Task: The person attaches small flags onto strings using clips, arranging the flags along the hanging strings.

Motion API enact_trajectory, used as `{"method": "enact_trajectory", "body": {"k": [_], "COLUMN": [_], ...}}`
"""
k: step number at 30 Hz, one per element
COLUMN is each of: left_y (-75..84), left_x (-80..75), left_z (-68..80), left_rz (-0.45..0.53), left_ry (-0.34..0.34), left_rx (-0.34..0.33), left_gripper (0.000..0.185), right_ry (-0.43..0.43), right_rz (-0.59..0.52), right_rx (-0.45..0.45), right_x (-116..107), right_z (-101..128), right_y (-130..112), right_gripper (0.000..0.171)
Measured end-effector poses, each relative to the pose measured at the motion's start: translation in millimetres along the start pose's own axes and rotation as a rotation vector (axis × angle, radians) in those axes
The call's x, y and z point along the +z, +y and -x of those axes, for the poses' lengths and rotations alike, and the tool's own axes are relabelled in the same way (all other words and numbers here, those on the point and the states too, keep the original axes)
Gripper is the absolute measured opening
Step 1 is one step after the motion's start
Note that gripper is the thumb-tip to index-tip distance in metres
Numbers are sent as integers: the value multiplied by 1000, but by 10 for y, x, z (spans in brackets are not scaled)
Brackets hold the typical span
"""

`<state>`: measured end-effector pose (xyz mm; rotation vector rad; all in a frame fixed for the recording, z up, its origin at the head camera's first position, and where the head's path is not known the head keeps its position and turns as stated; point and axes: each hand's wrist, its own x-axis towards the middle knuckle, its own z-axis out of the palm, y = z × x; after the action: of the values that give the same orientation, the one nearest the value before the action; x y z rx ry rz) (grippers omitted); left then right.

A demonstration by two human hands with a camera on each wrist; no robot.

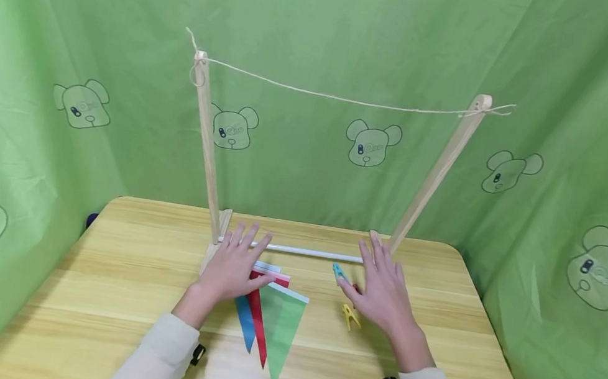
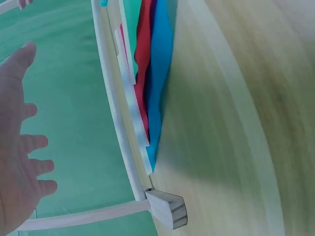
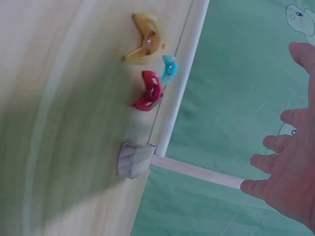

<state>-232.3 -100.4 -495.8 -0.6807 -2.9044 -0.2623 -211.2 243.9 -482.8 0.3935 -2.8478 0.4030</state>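
Pale wooden table [image 1: 101, 291] nearest, with 2 cream sleeves [image 1: 161, 354] coming in over its front edge. Just beyond them, 3 overlapped pennants lying flat, tips toward the front edge: green pennant [image 1: 280, 324] on top, red pennant [image 1: 260, 328] and blue pennant [image 1: 245, 326] beneath, white top bands stacked together. Left hand [image 1: 230, 265] spread over those bands, fingers straight and apart, gripping nothing; whether touching the bands or just above them, cannot tell. Right hand [image 1: 382, 292] well apart from it, equally flat and splayed, also holding nothing, over 3 pegs: yellow peg [image 1: 349, 315] just beside the thumb side of the hand, teal peg [image 1: 338, 272] by the thumb tip, red peg [image 3: 149, 91] mostly hidden in the head view but plain from the right wrist. Farther back, a white rod [image 1: 308, 252] joining the feet of 2 leaning wooden posts [image 1: 208, 141]. Between their tops, a bare string [image 1: 348, 99], slightly slack. Behind everything, green cloth [image 1: 323, 16] printed with bears. Probably best: slide 1 pennant free by its white band, not its tip, so as not to drag the other 2. Pinch 1 peg by its tail ends, and keep clear of the posts, likely light enough to tip.
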Motion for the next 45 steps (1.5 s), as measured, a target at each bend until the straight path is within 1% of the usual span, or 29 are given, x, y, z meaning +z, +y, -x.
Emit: {"method": "enact_trajectory", "body": {"k": [4, 11, 17, 23, 26, 30, 36, 42, 45], "left_y": [-6, -21, -33, -45, -44, -31, -10, -17, -18], "left_x": [19, 50, 97, 154, 187, 235, 289, 314, 349], "left_z": [14, 46, 73, 100, 121, 142, 140, 133, 122], "left_rz": [8, 4, 10, 48, 83, 150, 263, 312, 336], "left_ry": [12, 15, 16, 7, 5, -3, -30, -48, -56], "left_rx": [43, 99, 162, 194, 188, 149, 104, 80, 72], "left_gripper": [90, 89, 87, 83, 82, 81, 79, 73, 68], "right_ry": [23, 19, -6, -40, -56, -78, -119, -155, -160], "right_rz": [-22, -59, -124, -164, -195, -231, -258, -259, -264], "right_rx": [-22, -45, -45, -39, -35, -14, 28, 26, 15], "right_x": [23, 64, 100, 127, 145, 177, 221, 275, 302], "right_z": [41, 110, 178, 241, 271, 313, 387, 449, 473], "right_y": [26, 93, 144, 176, 180, 188, 223, 235, 233], "right_gripper": [98, 98, 99, 101, 101, 100, 92, 91, 84]}}
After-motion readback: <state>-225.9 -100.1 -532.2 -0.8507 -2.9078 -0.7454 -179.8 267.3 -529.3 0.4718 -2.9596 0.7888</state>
